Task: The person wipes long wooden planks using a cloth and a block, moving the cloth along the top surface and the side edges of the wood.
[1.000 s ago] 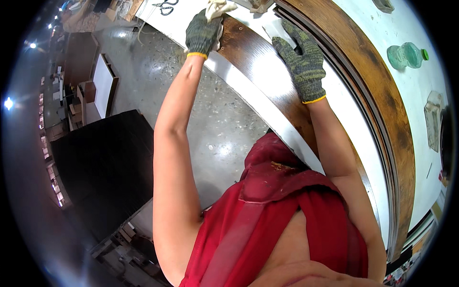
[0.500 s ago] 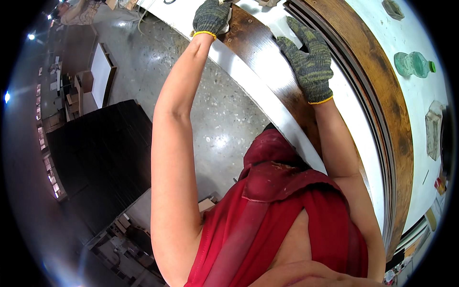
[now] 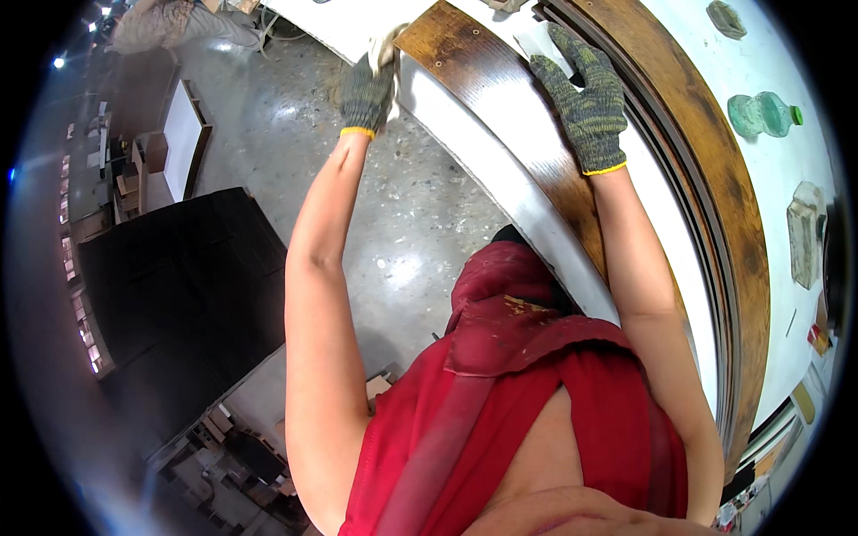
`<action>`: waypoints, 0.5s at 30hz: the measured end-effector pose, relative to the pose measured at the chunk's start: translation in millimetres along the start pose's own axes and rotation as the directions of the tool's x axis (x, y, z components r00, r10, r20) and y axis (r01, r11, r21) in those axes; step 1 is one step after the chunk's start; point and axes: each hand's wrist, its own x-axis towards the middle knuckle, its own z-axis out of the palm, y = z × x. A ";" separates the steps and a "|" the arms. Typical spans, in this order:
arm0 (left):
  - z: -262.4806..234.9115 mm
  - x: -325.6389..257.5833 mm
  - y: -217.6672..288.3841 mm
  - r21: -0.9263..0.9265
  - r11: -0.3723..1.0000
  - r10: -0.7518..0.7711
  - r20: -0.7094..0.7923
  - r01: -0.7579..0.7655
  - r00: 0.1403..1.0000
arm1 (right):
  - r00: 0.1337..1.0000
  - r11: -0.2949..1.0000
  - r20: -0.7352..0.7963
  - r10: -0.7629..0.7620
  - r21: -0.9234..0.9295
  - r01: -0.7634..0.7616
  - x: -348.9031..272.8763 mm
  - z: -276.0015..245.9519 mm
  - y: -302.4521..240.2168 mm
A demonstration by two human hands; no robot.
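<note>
My left hand (image 3: 366, 96), in a dark grey-green knit glove with a yellow cuff, is closed on a crumpled whitish cloth (image 3: 386, 55). It is just off the left edge of a brown wood-grain board (image 3: 460, 52), which has small holes near its far end. The glove and cloth are smeared by motion. My right hand (image 3: 590, 112), in a matching glove, lies along the board's right side, with thumb and fingers around a white piece (image 3: 538, 43) whose kind I cannot make out. The board rests on a white work surface (image 3: 451, 125).
Right of my right hand stands a stack of dark-edged boards (image 3: 706, 223), with a brown board (image 3: 751, 259) beside it. Farther right are a greenish plastic bottle (image 3: 764, 116) and a clear block-like object (image 3: 804, 234). A large black panel (image 3: 188, 277) is at the left. Another person (image 3: 165, 25) is at the far left.
My left hand has drawn back toward me and slightly left with the cloth, off the board's far end, which now shows. My right hand has barely moved.
</note>
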 end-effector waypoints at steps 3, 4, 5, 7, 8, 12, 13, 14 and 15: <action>26.3 -47.9 -70.3 -0.024 0.995 0.092 -0.199 -0.099 0.976 | 0.999 0.999 -0.004 -0.034 -0.043 0.033 0.0 5.4 4.7; 41.3 -64.6 -86.1 -0.209 0.973 0.032 -0.285 -0.094 0.958 | 1.000 0.999 0.014 0.022 -0.032 -0.021 -0.4 5.4 1.9; 44.0 -81.5 -74.7 -0.284 0.956 -0.009 -0.263 -0.068 0.965 | 0.996 0.997 0.035 0.077 -0.027 -0.076 -1.2 3.5 -0.3; 37.1 -112.7 -27.9 -0.345 0.925 -0.155 0.042 0.160 0.987 | 0.999 0.996 0.038 0.027 -0.083 -0.024 -2.7 -3.2 -1.9; 40.0 -126.6 -18.4 -0.455 0.890 -0.031 0.017 0.036 0.999 | 0.999 0.997 0.033 -0.021 -0.076 0.024 -3.0 -2.9 -2.2; 50.6 -131.8 29.6 -0.583 0.592 0.631 -0.093 -0.556 0.770 | 0.998 0.985 -0.007 -0.058 -0.162 0.056 -1.7 4.8 1.2; 56.2 -135.9 31.7 -0.597 0.613 0.617 -0.048 -0.518 0.785 | 0.998 0.974 0.017 -0.055 -0.217 0.057 -1.5 6.0 -4.1; 62.0 -141.1 35.2 -0.612 0.633 0.599 -0.002 -0.475 0.801 | 0.987 0.939 0.029 -0.157 -0.304 0.159 3.3 10.3 -0.3; 68.0 -139.8 40.1 -0.679 0.492 0.634 -0.150 -0.546 0.759 | 0.979 0.925 0.090 -0.185 -0.321 0.204 13.0 13.8 -0.5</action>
